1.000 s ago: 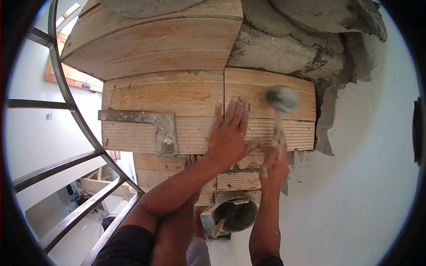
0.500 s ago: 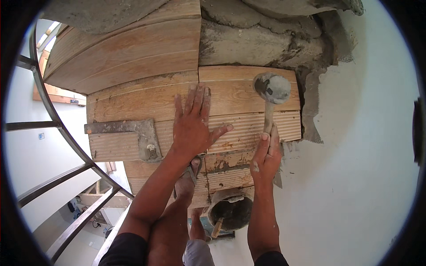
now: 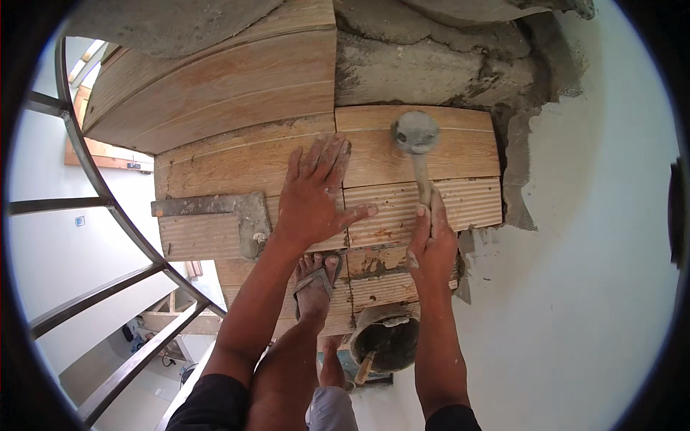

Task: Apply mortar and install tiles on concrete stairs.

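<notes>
My right hand (image 3: 433, 241) grips the pale handle of a mallet (image 3: 417, 133), its grey, mortar-smeared round head over the wood-look tile (image 3: 460, 144) on the right side of the step. Whether the head touches that tile I cannot tell. My left hand (image 3: 314, 190) lies flat with fingers spread, its fingertips by the joint between the right tile and the left wood-look tile (image 3: 215, 169). Left of that hand a dirty metal try square (image 3: 248, 215) rests on the ribbed front part of the left tile.
A bucket (image 3: 386, 345) of dark mortar with a wooden-handled tool stands on a lower step. My sandalled foot (image 3: 315, 287) is on the step below. A metal railing (image 3: 122, 215) curves along the left; a white wall (image 3: 575, 287) rises on the right. Rough cement (image 3: 431, 68) lies beyond the tile.
The mallet head has shifted left and slightly away over the right tile. My left hand stays flat by the joint. The whole view has drifted a little, showing more of my foot.
</notes>
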{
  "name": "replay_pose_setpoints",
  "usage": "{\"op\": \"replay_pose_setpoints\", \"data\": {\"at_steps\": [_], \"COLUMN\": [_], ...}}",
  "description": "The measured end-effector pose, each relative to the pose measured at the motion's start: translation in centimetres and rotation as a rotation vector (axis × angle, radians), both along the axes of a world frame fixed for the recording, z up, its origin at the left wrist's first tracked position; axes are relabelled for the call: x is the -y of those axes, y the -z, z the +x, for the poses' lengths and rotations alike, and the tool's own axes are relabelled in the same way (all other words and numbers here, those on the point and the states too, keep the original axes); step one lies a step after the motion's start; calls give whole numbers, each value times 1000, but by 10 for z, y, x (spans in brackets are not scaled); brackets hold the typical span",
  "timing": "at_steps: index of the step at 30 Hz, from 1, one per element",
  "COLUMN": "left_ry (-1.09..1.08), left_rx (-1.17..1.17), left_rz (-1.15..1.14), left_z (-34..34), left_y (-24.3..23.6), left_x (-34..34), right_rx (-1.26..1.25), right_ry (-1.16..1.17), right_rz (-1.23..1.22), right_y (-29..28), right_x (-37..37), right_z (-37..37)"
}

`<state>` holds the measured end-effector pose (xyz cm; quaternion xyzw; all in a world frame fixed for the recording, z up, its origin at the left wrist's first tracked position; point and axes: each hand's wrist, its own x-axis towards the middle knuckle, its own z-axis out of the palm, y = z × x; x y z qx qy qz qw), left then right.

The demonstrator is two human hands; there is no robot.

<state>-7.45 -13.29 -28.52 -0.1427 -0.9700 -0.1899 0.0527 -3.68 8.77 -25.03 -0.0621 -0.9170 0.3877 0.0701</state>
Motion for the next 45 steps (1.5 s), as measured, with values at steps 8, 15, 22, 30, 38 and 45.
{"op": "replay_pose_setpoints", "data": {"at_steps": [8,15,22,30,38,45], "left_ry": [-18,-19,-3,180,59,9], "left_rx": [-28,-11,21,-50,0,49], "left_rz": [-73,-45,-27,-45,-118,-152], "left_z": [4,1,-2,-58,-62,-65], "left_y": [1,6,-12,22,18,13], "left_x": [5,-8,-23,-47,-59,-61], "right_rx": [-38,209,85,297,410,34], "right_ry": [27,20,109,310,296,189], "right_rz": [-166,12,-380,-725,-869,-424], "right_y": [-7,-7,-18,-9,-20,-32], "right_x": [12,5,-24,-67,-72,-44], "right_z": [7,-18,25,13,-44,-18]}}
